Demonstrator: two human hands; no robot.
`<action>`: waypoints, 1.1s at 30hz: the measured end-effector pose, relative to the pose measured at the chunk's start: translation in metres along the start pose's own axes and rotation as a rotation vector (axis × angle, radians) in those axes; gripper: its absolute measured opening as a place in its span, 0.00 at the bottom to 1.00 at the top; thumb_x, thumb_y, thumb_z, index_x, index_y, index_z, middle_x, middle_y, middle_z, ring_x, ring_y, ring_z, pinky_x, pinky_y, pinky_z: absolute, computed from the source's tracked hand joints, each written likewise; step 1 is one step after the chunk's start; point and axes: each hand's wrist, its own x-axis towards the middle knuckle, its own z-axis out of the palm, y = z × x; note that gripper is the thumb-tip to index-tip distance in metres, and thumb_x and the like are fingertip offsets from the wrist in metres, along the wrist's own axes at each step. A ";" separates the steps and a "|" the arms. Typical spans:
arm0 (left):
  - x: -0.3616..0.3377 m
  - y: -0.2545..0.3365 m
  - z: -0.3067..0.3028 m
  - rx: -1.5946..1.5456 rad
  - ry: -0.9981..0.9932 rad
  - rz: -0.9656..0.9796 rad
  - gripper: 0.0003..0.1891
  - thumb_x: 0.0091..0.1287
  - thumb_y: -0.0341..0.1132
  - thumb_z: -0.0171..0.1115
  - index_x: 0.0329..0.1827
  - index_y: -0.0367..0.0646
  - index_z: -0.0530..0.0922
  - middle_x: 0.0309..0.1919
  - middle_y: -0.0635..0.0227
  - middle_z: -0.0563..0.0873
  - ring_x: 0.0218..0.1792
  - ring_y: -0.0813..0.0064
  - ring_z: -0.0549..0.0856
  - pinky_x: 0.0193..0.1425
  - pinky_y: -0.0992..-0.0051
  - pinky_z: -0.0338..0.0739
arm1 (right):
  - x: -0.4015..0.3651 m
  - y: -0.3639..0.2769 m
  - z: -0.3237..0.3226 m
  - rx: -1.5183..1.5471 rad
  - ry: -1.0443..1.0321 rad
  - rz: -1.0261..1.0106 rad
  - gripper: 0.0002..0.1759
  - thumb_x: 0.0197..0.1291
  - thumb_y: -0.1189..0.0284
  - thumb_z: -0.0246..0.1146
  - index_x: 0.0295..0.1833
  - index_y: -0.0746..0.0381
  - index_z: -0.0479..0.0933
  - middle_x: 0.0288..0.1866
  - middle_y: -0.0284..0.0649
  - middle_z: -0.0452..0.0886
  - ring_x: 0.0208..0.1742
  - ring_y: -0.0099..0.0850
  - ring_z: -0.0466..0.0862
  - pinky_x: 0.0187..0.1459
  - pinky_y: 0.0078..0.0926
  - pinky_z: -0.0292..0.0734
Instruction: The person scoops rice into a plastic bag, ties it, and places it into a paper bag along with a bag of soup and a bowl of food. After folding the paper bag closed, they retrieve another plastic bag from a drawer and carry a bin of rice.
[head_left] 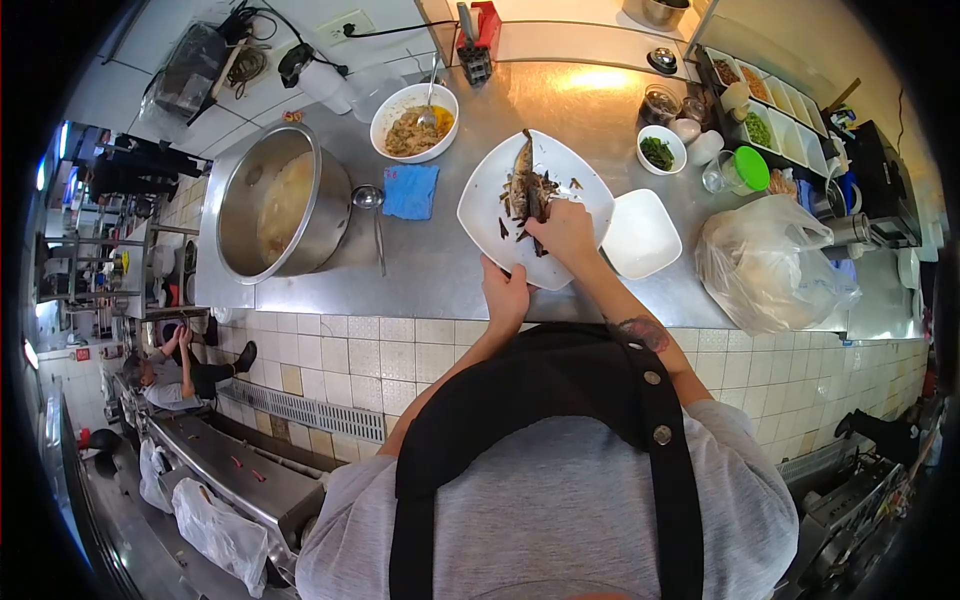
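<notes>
A white plate (482,198) lies on the steel counter with a browned whole fish (521,178) and dark bits on it. My left hand (506,294) grips the plate's near edge, thumb on the rim. Over the plate's right side, my right hand (567,231) has its fingers pinched together at the lower part of the fish, on dark pieces; exactly what lies between the fingertips is hard to see. An empty white square dish (643,235) sits just right of the plate.
Left on the counter (430,270) are a large pot (330,205), a ladle (368,197), a blue cloth (409,191) and a bowl of food (414,122). Rightward are a bowl of greens (661,150), a green-lidded jar (748,170) and a plastic bag (770,262). Another person (175,380) is far left.
</notes>
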 end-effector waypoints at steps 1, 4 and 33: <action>0.002 -0.002 0.002 -0.016 -0.016 -0.005 0.22 0.61 0.21 0.47 0.60 0.34 0.59 0.47 0.50 0.79 0.40 0.63 0.86 0.34 0.68 0.88 | -0.001 0.002 -0.010 0.061 -0.011 0.037 0.21 0.45 0.57 0.69 0.30 0.68 0.82 0.26 0.53 0.83 0.29 0.46 0.85 0.35 0.39 0.80; 0.009 -0.007 0.005 -0.069 -0.053 -0.020 0.22 0.61 0.20 0.46 0.61 0.35 0.59 0.48 0.51 0.79 0.40 0.63 0.86 0.34 0.68 0.88 | -0.012 0.014 -0.051 0.224 0.057 0.103 0.23 0.42 0.56 0.70 0.32 0.68 0.83 0.25 0.50 0.83 0.28 0.42 0.85 0.35 0.36 0.81; -0.007 -0.022 -0.024 0.228 -0.198 0.102 0.21 0.59 0.26 0.52 0.57 0.33 0.70 0.43 0.54 0.85 0.40 0.67 0.85 0.47 0.69 0.79 | 0.031 0.056 -0.080 -0.478 -0.006 -0.809 0.04 0.49 0.78 0.60 0.32 0.65 0.75 0.40 0.45 0.76 0.44 0.42 0.80 0.43 0.38 0.79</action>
